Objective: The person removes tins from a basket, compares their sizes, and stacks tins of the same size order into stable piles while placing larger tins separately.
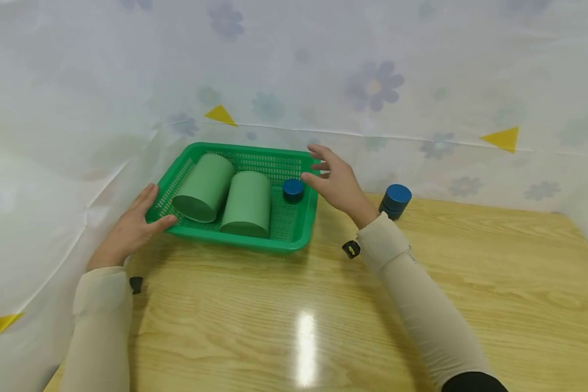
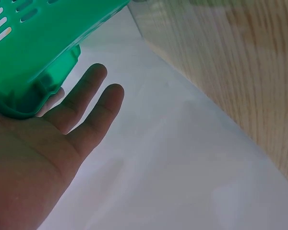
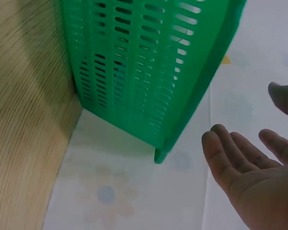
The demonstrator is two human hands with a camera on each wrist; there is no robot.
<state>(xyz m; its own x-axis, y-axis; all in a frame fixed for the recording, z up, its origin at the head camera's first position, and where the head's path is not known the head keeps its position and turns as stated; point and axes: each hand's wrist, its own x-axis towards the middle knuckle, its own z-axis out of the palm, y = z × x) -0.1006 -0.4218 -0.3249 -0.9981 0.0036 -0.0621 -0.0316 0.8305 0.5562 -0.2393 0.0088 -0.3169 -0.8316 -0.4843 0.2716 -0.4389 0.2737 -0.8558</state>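
Note:
A green plastic basket (image 1: 294, 246) with slotted walls sits toward the back left of the table. Inside it lie two light green cylinders (image 1: 207, 182) on their sides, and a short blue cylinder (image 1: 293, 188) stands at the right end. My left hand (image 1: 133, 224) is at the basket's front left corner, its thumb over the rim. In the left wrist view the fingers (image 2: 93, 120) reach out nearly straight below the basket. My right hand (image 1: 337, 182) hovers by the right rim, fingers loosely spread; the right wrist view shows it apart from the basket wall (image 3: 134, 72).
A taller blue cylinder (image 1: 396, 200) stands on the wooden table (image 1: 235, 316), near my right wrist at the back edge. A white flowered sheet (image 1: 294, 71) hangs behind and at the left, with yellow triangles (image 1: 503, 140) on it.

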